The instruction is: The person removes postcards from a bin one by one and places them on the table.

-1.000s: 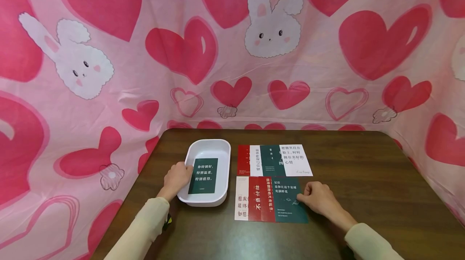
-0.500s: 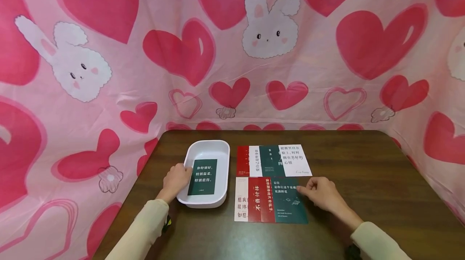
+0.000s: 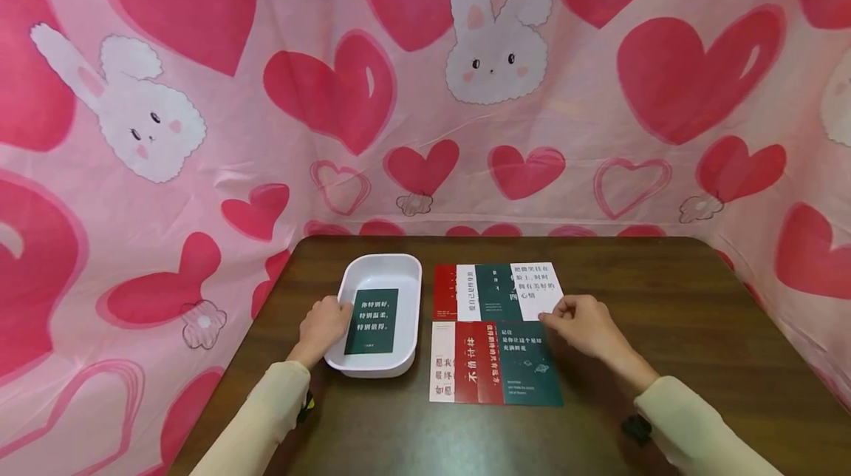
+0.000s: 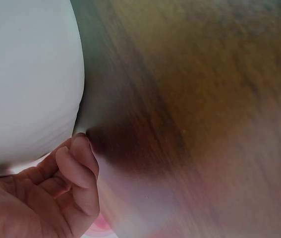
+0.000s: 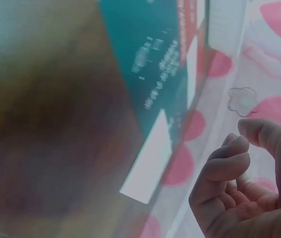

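My left hand (image 3: 323,324) grips the near-left rim of a white plastic tray (image 3: 384,270), its thumb over the edge and its fingers curled against the outer wall. Inside the tray lies a dark green card (image 3: 371,321) with white lettering. My right hand (image 3: 592,324) is over the overlapping cards, fingertips right at the lower right corner of a white card (image 3: 535,285) with dark writing. In the right wrist view, a gap shows between thumb and loosely bent fingers, with nothing held. Just below in the head view, a green card (image 3: 532,369) ends the front row.
Two rows of overlapping red, white and green cards lie on the brown wooden table (image 3: 705,328), right of the tray. Red cards (image 3: 473,372) are in the front row. A pink cloth (image 3: 492,128) with hearts and rabbits hangs behind and beside the table.
My right hand has moved up from the front row's green card to the white card's corner in the back row. My left hand stays on the tray rim.
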### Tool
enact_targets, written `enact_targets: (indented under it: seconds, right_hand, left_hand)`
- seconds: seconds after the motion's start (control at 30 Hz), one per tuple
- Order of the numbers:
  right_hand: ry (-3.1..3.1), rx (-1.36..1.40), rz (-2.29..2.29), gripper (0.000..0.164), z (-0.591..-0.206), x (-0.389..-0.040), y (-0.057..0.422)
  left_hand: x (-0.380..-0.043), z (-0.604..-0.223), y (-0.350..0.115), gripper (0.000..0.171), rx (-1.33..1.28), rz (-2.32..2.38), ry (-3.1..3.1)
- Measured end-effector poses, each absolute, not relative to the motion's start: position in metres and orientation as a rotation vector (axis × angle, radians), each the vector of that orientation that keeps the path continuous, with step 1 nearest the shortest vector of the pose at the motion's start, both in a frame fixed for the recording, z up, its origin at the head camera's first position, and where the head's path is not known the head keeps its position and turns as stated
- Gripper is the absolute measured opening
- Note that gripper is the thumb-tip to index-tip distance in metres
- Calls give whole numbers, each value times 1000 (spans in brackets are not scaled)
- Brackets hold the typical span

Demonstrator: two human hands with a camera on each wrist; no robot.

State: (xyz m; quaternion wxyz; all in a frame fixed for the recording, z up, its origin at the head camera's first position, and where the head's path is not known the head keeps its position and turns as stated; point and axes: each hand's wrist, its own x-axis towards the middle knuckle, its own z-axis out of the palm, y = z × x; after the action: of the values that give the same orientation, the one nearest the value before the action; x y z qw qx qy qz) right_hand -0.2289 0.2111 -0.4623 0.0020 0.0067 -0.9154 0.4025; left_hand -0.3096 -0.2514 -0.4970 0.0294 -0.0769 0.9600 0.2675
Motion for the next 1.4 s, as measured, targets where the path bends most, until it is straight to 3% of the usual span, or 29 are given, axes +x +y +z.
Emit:
enact_targets:
  seconds: [0.67,1.13,1.4]
  right_hand:
    - [-2797,235,1098,15,-401,-261,193]
    - [-2740,505,1132,11,-368,-290,138]
    - [-2836,503,1213,18,-350,-313,94]
  left_hand:
    - [-311,-493,-247,33,-215,803,2977]
    - [-309,-493,-251,35,-240,814,2962]
    - [-308,-493,-251,35,-235,807,2954]
